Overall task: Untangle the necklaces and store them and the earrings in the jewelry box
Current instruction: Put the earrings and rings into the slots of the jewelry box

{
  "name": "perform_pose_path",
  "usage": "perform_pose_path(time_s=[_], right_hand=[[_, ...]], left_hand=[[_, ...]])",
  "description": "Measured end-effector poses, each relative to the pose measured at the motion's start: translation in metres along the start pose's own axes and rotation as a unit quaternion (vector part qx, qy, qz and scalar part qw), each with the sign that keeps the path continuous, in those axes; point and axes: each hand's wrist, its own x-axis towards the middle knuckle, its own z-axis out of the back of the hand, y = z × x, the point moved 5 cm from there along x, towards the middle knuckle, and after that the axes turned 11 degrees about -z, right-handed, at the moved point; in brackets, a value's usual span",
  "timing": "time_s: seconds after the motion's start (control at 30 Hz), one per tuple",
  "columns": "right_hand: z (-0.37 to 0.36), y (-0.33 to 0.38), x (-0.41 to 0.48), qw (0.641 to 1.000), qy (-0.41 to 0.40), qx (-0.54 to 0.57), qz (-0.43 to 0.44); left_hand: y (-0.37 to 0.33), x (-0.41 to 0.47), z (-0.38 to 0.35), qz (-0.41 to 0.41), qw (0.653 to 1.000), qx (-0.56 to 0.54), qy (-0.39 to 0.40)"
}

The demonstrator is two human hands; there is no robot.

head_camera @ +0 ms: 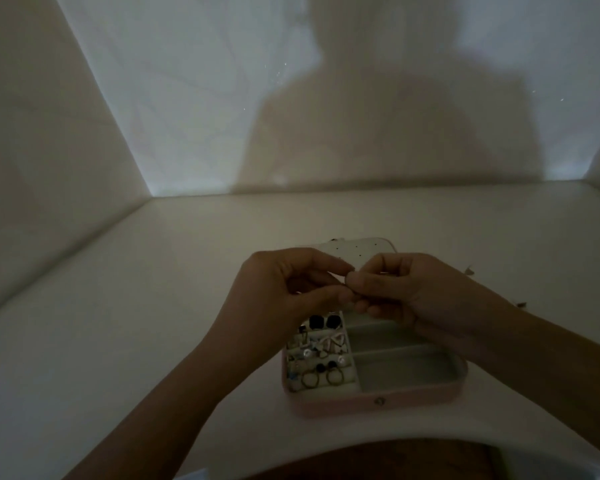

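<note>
The left hand [288,289] and the right hand [399,289] meet fingertip to fingertip above the back half of the jewelry box [378,407]. Both are curled in a pinch on one small piece. The light is too dim and the fingers cover too much for me to say whether it is a chain, a clasp or an earring.

The box lies open under them on the table [153,306], and its lid [361,251], dotted with small holes, stands behind the hands. The left part of the box is packed with earrings [323,348] and rings. The long compartments [406,372] on its right look bare. I cannot pick out a necklace anywhere. A few small bits [469,270] lie on the table just past the right edge of the box, near the right forearm.

I judge the main risk to be a slip. If the pinch loosens, the piece falls among the crowded earrings and may snag there, or bounces off the rim onto the pale table, where it would be hard to find in this gloom. Pulling blind at a fine chain could tighten a knot or break a link. The right forearm could also sweep those loose bits away from the box.
</note>
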Motion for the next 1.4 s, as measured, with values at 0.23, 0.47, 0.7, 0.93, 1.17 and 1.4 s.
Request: perform_pose_path(time_s=[0.23, 0.47, 0.7, 0.93, 1.17, 1.4], right_hand=[[-0.004, 0.005, -0.016, 0.923, -0.012, -0.361, 0.134], [-0.022, -0.011, -0.027, 0.740, 0.037, -0.614, 0.271], [-0.020, -0.012, -0.026, 0.751, 0.052, -0.596, 0.281], [-0.010, -0.007, -0.026, 0.790, 0.060, -0.559, 0.246], [0.033, 0.012, -0.040, 0.812, -0.015, -0.531, 0.241], [0.069, 0.017, -0.042, 0.822, -0.085, -0.505, 0.249]], left_hand=[[0.011, -0.011, 0.008, 0.056, 0.998, 0.014, -0.005], [0.013, -0.023, 0.017, 0.122, 0.990, -0.065, 0.000], [0.011, -0.034, 0.018, 0.138, 0.984, -0.112, 0.031], [0.007, -0.039, 0.008, 0.159, 0.982, -0.089, 0.055], [0.001, -0.042, -0.007, 0.165, 0.979, -0.086, 0.080], [-0.002, -0.041, -0.008, 0.131, 0.988, 0.036, 0.074]])
